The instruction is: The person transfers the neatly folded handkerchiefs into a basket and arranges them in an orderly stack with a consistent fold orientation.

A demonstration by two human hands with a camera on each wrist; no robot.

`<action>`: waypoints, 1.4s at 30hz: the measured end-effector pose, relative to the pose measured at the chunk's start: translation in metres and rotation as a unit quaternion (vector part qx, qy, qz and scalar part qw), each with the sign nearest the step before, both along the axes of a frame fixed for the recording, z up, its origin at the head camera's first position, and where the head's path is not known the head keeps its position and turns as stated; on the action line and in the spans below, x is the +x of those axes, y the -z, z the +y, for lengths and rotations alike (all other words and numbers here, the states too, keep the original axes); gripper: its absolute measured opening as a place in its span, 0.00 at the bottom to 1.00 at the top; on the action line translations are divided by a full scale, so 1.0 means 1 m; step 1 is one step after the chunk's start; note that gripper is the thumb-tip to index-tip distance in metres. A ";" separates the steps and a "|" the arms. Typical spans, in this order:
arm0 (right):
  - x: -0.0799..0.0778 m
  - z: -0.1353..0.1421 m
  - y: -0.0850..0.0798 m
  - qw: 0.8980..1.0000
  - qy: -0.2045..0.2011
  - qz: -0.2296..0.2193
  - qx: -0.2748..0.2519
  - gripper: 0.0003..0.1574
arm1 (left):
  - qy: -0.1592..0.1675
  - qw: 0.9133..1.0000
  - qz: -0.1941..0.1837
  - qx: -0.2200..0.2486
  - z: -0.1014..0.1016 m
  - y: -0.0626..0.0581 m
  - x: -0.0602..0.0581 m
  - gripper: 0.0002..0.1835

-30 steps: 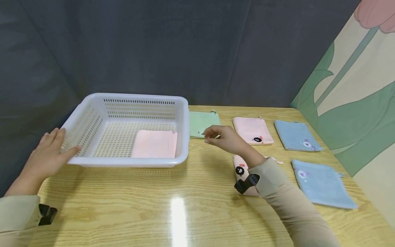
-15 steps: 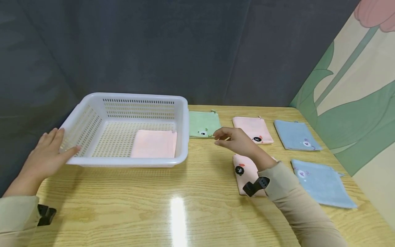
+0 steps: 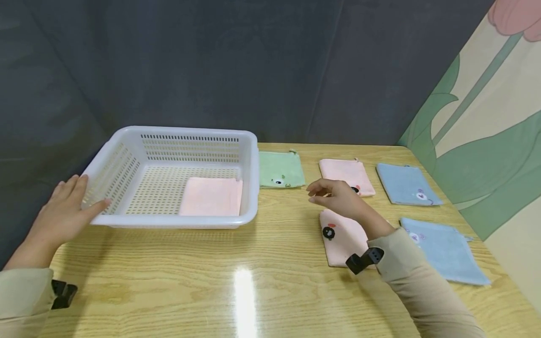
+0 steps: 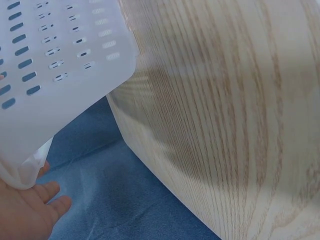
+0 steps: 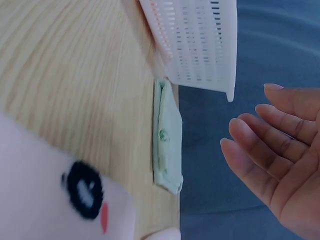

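Observation:
My left hand (image 3: 65,211) rests on the left front corner of a white plastic basket (image 3: 177,220), its fingers along the rim. Inside the basket, toward the right, lies a folded pink cloth (image 3: 211,197). Loosely bent and holding nothing, my right hand (image 3: 336,197) hovers over the table between two folded pink cloths, one behind (image 3: 344,171) and one nearer (image 3: 344,239), partly covered by the wrist. A folded green towel (image 5: 170,140) lies against the basket's right side; the right wrist view shows the fingers apart from it.
Two folded blue cloths, one at the back (image 3: 403,183) and one in front (image 3: 439,249), lie near the right edge of the wooden table (image 3: 169,281). A dark curtain (image 3: 211,61) hangs behind. A wall with painted flowers (image 3: 498,141) borders the right.
My right hand has moved away from the green towel, right and slightly toward me, uncovering the towel's embroidered corner. The left hand and basket have stayed nearly still.

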State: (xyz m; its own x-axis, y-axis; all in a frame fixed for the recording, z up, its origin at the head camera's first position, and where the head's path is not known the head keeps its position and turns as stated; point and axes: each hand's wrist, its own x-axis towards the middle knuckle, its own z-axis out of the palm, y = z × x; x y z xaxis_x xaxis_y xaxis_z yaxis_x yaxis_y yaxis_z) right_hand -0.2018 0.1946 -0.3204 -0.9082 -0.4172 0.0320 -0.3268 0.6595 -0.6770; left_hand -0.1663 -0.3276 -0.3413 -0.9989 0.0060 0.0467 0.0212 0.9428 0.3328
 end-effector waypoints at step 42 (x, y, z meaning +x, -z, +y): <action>0.022 0.068 0.030 0.998 0.035 -0.030 0.033 0.15 | 0.004 1.000 -0.008 -0.003 0.002 -0.003 0.002 0.45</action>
State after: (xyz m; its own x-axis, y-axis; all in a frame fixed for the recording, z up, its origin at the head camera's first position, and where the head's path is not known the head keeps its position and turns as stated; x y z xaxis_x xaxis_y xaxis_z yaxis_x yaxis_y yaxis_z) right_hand -0.1795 0.2623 -0.3507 -0.9350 -0.3513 -0.0484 -0.2380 0.7228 -0.6488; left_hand -0.1640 -0.3260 -0.3381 -0.9994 0.0134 0.0307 0.0227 0.9445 0.3276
